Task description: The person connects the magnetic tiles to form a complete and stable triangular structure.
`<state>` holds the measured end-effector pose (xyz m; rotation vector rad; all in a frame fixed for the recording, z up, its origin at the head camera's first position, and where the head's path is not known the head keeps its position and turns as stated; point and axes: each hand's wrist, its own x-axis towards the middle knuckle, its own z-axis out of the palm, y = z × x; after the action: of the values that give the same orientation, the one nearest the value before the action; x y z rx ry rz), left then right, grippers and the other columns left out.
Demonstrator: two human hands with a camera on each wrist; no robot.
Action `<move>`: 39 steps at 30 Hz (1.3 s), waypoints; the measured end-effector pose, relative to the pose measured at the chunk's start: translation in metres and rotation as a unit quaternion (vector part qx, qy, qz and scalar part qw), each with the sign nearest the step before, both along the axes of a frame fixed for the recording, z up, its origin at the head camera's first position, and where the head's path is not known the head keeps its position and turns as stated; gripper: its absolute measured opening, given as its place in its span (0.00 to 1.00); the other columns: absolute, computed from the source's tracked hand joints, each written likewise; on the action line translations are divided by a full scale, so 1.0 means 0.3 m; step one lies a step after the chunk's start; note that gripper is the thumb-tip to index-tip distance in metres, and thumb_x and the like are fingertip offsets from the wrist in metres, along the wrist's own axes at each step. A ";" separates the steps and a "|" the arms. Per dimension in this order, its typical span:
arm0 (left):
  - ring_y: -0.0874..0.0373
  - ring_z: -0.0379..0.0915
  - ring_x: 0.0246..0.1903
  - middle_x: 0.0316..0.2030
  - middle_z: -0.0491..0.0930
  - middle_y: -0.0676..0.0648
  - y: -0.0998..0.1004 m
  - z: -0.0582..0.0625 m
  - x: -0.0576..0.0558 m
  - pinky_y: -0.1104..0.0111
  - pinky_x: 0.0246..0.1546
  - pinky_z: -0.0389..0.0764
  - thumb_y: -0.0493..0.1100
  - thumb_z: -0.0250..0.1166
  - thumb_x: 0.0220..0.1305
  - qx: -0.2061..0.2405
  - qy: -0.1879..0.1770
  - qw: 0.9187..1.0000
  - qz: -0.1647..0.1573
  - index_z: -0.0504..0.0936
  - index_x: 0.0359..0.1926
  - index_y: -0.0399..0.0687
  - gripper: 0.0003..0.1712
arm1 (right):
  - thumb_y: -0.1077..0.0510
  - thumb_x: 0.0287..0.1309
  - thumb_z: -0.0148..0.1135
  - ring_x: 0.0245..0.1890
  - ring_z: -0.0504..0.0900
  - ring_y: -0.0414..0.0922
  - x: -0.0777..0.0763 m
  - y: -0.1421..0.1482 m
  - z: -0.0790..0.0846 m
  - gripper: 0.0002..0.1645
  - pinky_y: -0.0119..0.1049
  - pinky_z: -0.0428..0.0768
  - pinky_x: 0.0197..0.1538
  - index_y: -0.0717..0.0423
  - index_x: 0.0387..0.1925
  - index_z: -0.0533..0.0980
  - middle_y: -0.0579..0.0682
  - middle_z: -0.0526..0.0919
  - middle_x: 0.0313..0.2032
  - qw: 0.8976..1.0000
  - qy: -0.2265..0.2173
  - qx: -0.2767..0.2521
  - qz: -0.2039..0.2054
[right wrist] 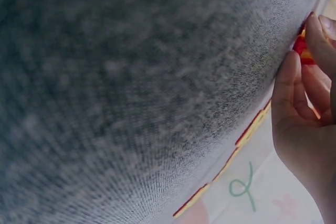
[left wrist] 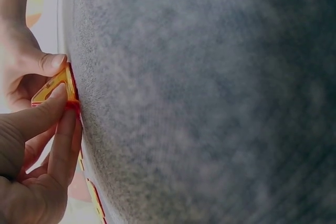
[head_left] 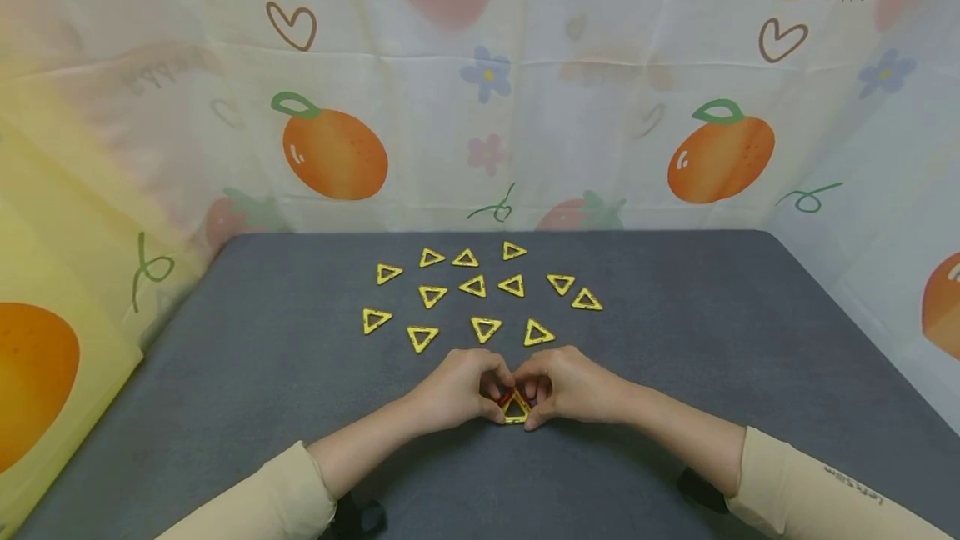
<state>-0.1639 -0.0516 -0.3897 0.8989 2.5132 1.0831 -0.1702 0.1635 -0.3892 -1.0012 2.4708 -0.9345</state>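
Close to the front of the table, both hands meet around a small upright structure of triangular tiles (head_left: 515, 420), yellow with red parts and hollow centres. My left hand (head_left: 459, 388) pinches its left side between thumb and fingers. The right hand (head_left: 581, 387) grips the opposite side in the same way. Seen from the left wrist, yellow and red tile sides (left wrist: 71, 83) lean together, and the left thumb presses on one face. Only a red and yellow piece (right wrist: 303, 51) shows in the right wrist view; fingers hide the rest.
Beyond the hands, several loose yellow triangular tiles lie flat and scattered, the nearest being one tile (head_left: 537, 332) just past the right hand. The dark grey table (head_left: 247, 373) ends at a printed fabric backdrop (head_left: 427, 148). Yellow fabric (head_left: 67, 257) hangs at the left.
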 end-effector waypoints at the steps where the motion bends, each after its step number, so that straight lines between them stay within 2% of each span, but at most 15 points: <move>1: 0.60 0.82 0.32 0.35 0.85 0.46 -0.001 0.000 0.000 0.75 0.32 0.79 0.33 0.80 0.43 0.000 0.000 1.000 0.000 0.84 0.37 0.43 0.18 | 0.52 0.42 0.80 0.28 0.76 0.28 -0.001 0.000 -0.001 0.25 0.25 0.79 0.33 0.49 0.46 0.84 0.42 0.83 0.30 1.000 -0.002 0.000 0.000; 13: 0.62 0.81 0.34 0.36 0.86 0.49 -0.015 0.001 -0.002 0.75 0.35 0.79 0.38 0.80 0.44 -0.006 -0.016 1.000 -0.002 0.83 0.41 0.45 0.21 | 0.52 0.44 0.80 0.24 0.75 0.29 -0.002 0.000 -0.013 0.25 0.26 0.79 0.31 0.49 0.46 0.81 0.43 0.81 0.30 1.000 -0.020 0.005 0.000; 19: 0.59 0.82 0.40 0.43 0.84 0.48 -0.055 0.010 -0.006 0.74 0.38 0.81 0.40 0.77 0.52 -0.012 0.001 1.000 -0.005 0.82 0.46 0.47 0.19 | 0.52 0.45 0.79 0.24 0.76 0.30 -0.001 -0.001 -0.011 0.29 0.26 0.79 0.31 0.52 0.51 0.81 0.44 0.80 0.32 0.999 -0.033 0.003 -0.002; 22: 0.58 0.81 0.41 0.44 0.83 0.47 -0.083 0.021 -0.014 0.73 0.38 0.81 0.41 0.74 0.57 -0.021 0.033 0.999 0.004 0.82 0.48 0.47 0.17 | 0.52 0.45 0.79 0.24 0.76 0.30 -0.001 0.000 -0.009 0.30 0.26 0.79 0.31 0.52 0.52 0.81 0.44 0.80 0.32 0.999 -0.034 0.003 -0.002; 27: 0.56 0.81 0.42 0.44 0.84 0.47 -0.139 0.038 -0.041 0.66 0.41 0.82 0.41 0.72 0.60 -0.030 0.125 0.991 0.042 0.82 0.48 0.46 0.16 | 0.53 0.45 0.79 0.25 0.76 0.30 0.001 0.000 -0.008 0.30 0.26 0.80 0.31 0.53 0.52 0.81 0.44 0.80 0.32 0.999 -0.036 0.004 -0.003; 29: 0.55 0.81 0.44 0.45 0.84 0.47 -0.165 0.044 -0.056 0.62 0.43 0.83 0.41 0.71 0.60 -0.030 0.148 0.986 0.066 0.82 0.49 0.46 0.15 | 0.52 0.46 0.78 0.25 0.76 0.30 0.001 -0.001 -0.008 0.29 0.26 0.80 0.31 0.53 0.52 0.81 0.44 0.80 0.32 0.999 -0.037 0.005 -0.003; 33: 0.52 0.82 0.45 0.45 0.83 0.45 -0.221 0.056 -0.092 0.59 0.44 0.84 0.40 0.71 0.61 -0.033 0.174 0.979 0.104 0.82 0.49 0.45 0.16 | 0.52 0.46 0.78 0.25 0.76 0.30 0.002 -0.001 -0.007 0.30 0.26 0.79 0.31 0.53 0.53 0.81 0.44 0.80 0.32 0.999 -0.042 0.004 -0.004; 39: 0.46 0.81 0.46 0.47 0.82 0.43 -0.301 0.061 -0.152 0.55 0.46 0.83 0.39 0.71 0.60 -0.050 0.188 0.969 0.150 0.82 0.50 0.44 0.16 | 0.53 0.46 0.78 0.25 0.76 0.30 0.002 0.000 -0.011 0.30 0.26 0.80 0.32 0.53 0.53 0.80 0.44 0.79 0.32 0.999 -0.041 0.001 -0.002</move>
<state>-0.2096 -0.1417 -0.3714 0.7714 3.0685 0.9231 -0.1696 0.1635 -0.3925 -0.9382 2.4065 -0.9541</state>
